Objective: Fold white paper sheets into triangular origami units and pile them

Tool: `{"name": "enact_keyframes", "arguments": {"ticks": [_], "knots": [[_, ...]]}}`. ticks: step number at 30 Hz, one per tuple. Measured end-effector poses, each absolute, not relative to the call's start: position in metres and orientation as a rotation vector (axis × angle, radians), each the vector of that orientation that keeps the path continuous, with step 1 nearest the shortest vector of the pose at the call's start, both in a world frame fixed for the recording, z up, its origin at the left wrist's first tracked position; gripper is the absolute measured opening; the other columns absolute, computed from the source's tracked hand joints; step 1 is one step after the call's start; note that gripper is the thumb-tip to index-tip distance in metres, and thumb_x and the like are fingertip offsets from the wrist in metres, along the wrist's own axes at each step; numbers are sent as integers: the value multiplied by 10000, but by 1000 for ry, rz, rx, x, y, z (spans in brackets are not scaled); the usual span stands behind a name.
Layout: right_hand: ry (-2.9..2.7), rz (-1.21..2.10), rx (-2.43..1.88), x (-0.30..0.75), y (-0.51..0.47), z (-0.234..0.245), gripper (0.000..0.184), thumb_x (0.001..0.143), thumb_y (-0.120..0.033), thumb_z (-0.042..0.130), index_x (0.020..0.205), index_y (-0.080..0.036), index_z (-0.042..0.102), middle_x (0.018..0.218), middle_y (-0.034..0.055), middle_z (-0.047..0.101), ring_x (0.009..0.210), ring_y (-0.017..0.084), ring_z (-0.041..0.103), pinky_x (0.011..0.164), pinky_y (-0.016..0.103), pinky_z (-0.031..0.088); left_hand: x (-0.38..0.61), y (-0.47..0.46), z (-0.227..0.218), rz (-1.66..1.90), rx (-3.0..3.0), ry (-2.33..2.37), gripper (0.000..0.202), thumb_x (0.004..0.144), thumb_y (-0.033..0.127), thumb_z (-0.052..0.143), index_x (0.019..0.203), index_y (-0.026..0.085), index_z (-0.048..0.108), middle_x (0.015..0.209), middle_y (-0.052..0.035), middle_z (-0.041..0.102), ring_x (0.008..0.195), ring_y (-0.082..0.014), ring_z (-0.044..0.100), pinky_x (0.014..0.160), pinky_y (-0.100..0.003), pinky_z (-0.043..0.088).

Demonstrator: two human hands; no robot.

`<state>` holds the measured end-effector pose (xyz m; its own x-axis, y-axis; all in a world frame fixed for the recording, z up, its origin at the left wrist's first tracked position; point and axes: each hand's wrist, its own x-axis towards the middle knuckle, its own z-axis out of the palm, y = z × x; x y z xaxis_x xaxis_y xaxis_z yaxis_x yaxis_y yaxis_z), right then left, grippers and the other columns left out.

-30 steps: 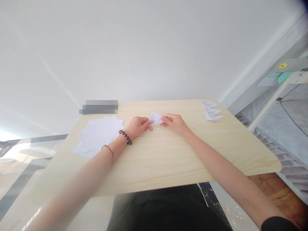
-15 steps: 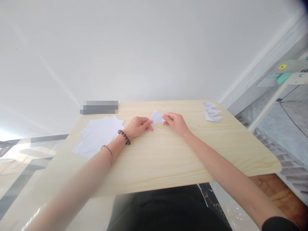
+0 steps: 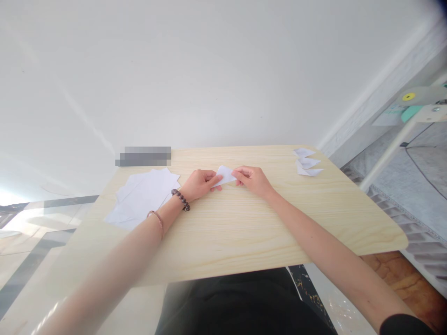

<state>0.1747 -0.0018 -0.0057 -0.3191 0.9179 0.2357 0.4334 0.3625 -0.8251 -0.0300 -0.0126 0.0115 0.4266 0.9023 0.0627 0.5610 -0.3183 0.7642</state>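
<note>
1. Two-handed hold on a small folded white paper (image 3: 226,174), over the middle of the table (image 3: 223,232) toward its far edge; unclear whether touching the surface or just above it.
2. With the left hand (image 3: 201,183): pinching the paper's left end, thumb pressed on top and fingers underneath, closed with no gap showing.
3. With the right hand (image 3: 253,179): gripping the opposite end between thumb and forefinger, closed just as narrowly, remaining fingers curled in.
4. On the left wrist: dark beaded bracelet (image 3: 180,199), with a thin copper-coloured bangle (image 3: 159,224) farther up the forearm.
5. Left of the left hand: loose, overlapping pile of white sheets (image 3: 146,193) flat on the table, partly hidden by the forearm.
6. Near the far right corner: three folded paper shapes (image 3: 309,163), close together, lined up one behind another.
</note>
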Motion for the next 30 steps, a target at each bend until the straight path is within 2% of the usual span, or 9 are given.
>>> {"name": "enact_keyframes", "arguments": {"ticks": [5, 9, 12, 16, 27, 30], "knots": [[-1967, 757, -1144, 173, -5, -3, 339, 805, -433, 418, 711, -172, 613, 617, 5, 609, 555, 99, 507, 573, 219, 391, -30, -11, 11, 660, 2040, 1268, 482, 796, 518, 360, 673, 147, 640, 539, 14, 541, 424, -69, 324, 440, -211, 253], [-1917, 838, -1165, 173, -4, -4, 347, 789, -459, 427, 778, -166, 613, 588, 0, 585, 515, 93, 480, 523, 213, 375, -29, -12, 10, 667, 1998, 1279, 491, 790, 532, 362, 662, 142, 630, 549, 9, 556, 417, -67, 316, 427, -211, 245], [-1894, 891, -1172, 173, -3, -6, 365, 769, -479, 449, 843, -164, 617, 562, -7, 563, 499, 91, 474, 493, 206, 360, -27, -12, 8, 732, 1969, 1247, 458, 789, 527, 380, 744, 141, 623, 610, 3, 576, 457, -73, 372, 440, -203, 266], [-1908, 886, -1196, 173, -3, -7, 366, 744, -489, 485, 840, -166, 630, 537, -11, 553, 465, 80, 447, 456, 195, 323, -25, -11, 4, 833, 1945, 1233, 435, 767, 536, 426, 878, 151, 597, 728, -19, 604, 590, -105, 484, 503, -202, 335], [-1973, 874, -1154, 170, -9, -1, 330, 744, -452, 499, 799, -158, 639, 545, -3, 571, 450, 69, 417, 439, 192, 295, -28, -9, 5, 819, 1927, 1249, 442, 724, 557, 474, 773, 140, 610, 625, -8, 582, 543, -104, 466, 474, -207, 318], [-1943, 976, -1163, 171, -8, -2, 332, 727, -460, 523, 814, -159, 635, 534, -7, 560, 453, 73, 430, 433, 193, 293, -28, -9, 6, 807, 1914, 1253, 428, 734, 546, 460, 703, 143, 599, 567, 11, 536, 514, -94, 429, 465, -210, 293]]}}
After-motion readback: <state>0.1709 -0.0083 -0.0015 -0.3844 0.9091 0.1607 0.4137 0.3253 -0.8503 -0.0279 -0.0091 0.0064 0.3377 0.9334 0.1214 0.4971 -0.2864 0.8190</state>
